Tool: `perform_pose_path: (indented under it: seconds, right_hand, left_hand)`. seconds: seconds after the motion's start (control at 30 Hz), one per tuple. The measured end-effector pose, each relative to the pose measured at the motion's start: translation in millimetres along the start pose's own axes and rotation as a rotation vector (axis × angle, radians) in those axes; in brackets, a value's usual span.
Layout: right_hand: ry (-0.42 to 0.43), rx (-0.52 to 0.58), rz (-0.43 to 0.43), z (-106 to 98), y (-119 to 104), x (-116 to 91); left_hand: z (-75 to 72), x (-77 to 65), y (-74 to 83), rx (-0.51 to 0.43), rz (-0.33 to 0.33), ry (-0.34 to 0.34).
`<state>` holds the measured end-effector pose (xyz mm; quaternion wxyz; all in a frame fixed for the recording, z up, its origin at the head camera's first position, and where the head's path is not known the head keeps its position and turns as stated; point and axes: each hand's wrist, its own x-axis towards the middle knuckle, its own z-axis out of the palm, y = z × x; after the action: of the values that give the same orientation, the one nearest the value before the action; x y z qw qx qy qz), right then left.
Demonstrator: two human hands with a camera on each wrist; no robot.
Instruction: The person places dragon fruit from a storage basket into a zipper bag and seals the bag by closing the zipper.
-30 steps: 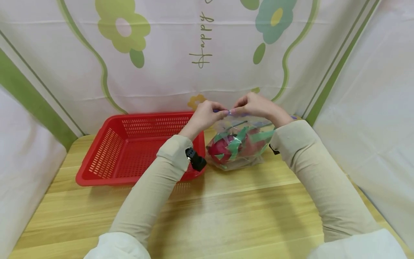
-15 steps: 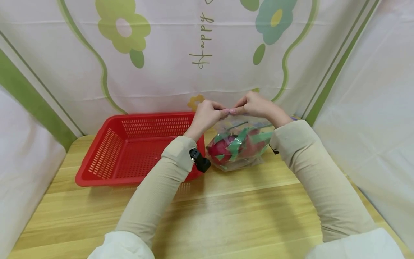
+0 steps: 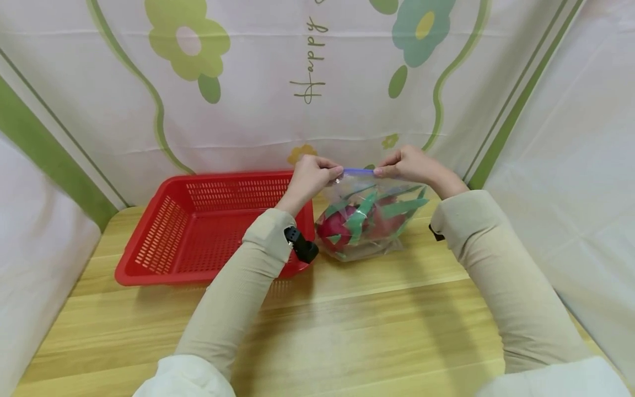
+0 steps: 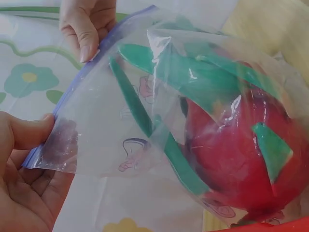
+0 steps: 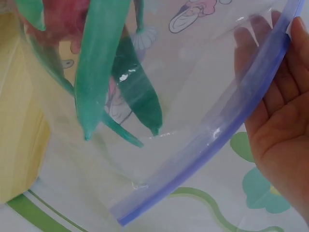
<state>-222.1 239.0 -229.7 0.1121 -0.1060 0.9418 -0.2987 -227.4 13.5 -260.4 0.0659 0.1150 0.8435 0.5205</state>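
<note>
A clear zip bag [image 3: 347, 190] with a blue-violet zip strip [image 4: 104, 46] stands on the table, holding a red dragon fruit [image 3: 337, 227] with green leaf-like scales. At the bag's upper left corner, my left hand [image 3: 312, 176] pinches the strip between thumb and fingers. Farther right along that strip, my right hand [image 3: 414, 166] holds the edge with its thumb on the near side. Through the film in the right wrist view, the fingertips of my right hand [image 5: 280, 106] show behind the bag. Printed cartoon figures mark the plastic.
A red perforated basket [image 3: 149, 270] stands left of the bag, its right rim close to the bag and under my left wrist. A wooden table [image 3: 347, 331] lies beneath. A flowered cloth [image 3: 258, 110] hangs behind, with white cloth walls at both sides.
My right hand has moved right along the zip strip, away from my left hand, baring a stretch of blue strip between them. The left hand has shifted slightly left; the basket has not moved.
</note>
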Motion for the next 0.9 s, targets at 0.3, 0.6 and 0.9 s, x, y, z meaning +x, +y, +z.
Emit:
perform_pose_path:
  seconds: [0.3,0.6,0.9]
  right_hand:
    - [-0.004,0.078,0.005,-4,1,-1]
    - [-0.02,0.036,0.014,-5,-1,1]
    - [0.009,0.027,0.019,0,-1,3]
  left_hand:
    - [4.5,1.2,16.6,0.301,0.179,-0.042]
    - [19.3,2.7,28.3,0.621,0.232,-0.041]
    - [18.7,0.4,21.7,0.536,0.173,-0.002]
